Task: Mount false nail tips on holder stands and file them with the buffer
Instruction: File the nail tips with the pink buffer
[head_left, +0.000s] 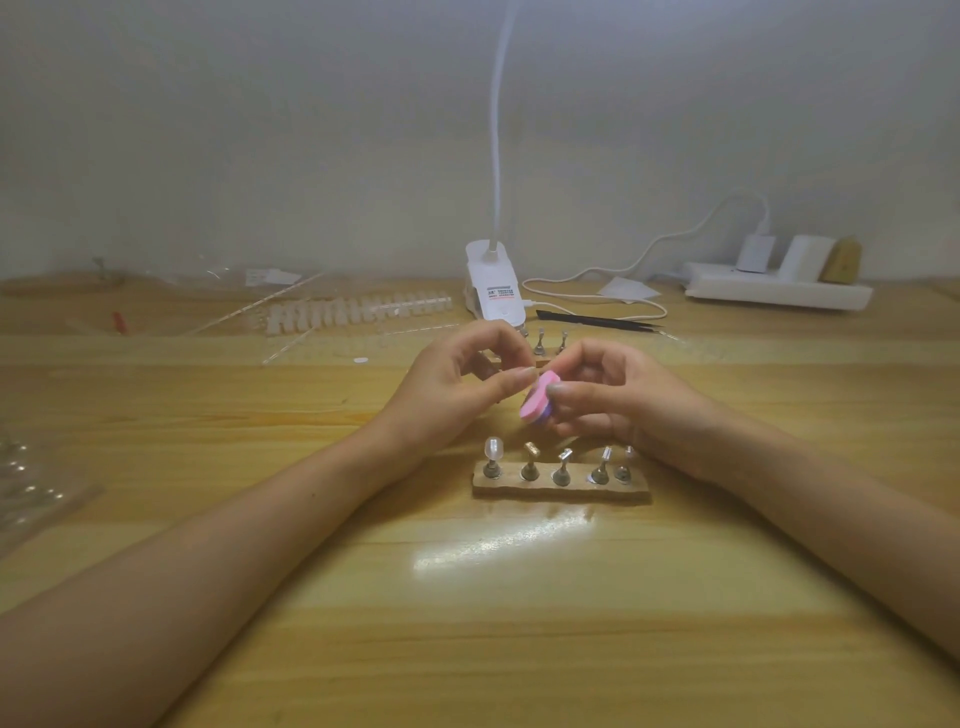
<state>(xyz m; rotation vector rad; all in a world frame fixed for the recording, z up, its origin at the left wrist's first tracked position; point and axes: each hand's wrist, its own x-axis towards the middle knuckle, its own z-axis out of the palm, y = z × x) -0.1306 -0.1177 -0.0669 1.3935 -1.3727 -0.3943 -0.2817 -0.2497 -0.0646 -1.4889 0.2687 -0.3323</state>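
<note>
As left hand (457, 389) half-masks far rack (542, 361), lamp (493, 280) rises.

The room is dim and the picture looks soft and hazy. A bright shine sits on the table (498, 545). The edges bend and look blurry.

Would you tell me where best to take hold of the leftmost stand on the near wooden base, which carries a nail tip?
Probably pinch the leftmost stand by its metal stem, below the nail tip, coming from the left: that side is free, the next stand crowds its right, and the stem stands upright.
</note>
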